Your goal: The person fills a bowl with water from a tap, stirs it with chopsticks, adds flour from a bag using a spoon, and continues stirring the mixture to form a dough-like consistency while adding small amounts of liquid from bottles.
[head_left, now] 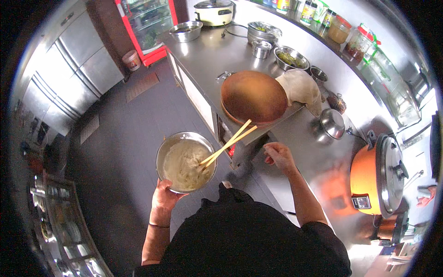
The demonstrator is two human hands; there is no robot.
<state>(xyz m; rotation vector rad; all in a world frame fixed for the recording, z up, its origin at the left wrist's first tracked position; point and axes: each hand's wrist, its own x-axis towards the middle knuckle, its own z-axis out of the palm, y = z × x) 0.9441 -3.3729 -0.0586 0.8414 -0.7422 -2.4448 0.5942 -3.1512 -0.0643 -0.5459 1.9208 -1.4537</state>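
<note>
My left hand [166, 195] holds a stainless steel mixing bowl [159, 162] from below, its thumb against the near rim. Inside the bowl is a pale, thick batter or dough-like mixture [181, 164]. A pair of long wooden chopsticks [228, 143] leans over the right rim, tips sunk in the mixture. My right hand [279, 157] is apart from bowl and chopsticks, to their right, over the lower steel counter. Its fingers are curled in, and I see nothing held in them. Beyond the chopsticks, a thick round brown chopping block [254, 97] lies on the steel worktop [207, 52].
A cream cloth [299, 86] lies beside the block. Steel bowls of food [291, 59] and a cream rice cooker [214, 14] stand farther back. An upturned steel bowl [332, 123] and a large orange rice cooker [368, 176] are at right. Jars [339, 29] line a shelf.
</note>
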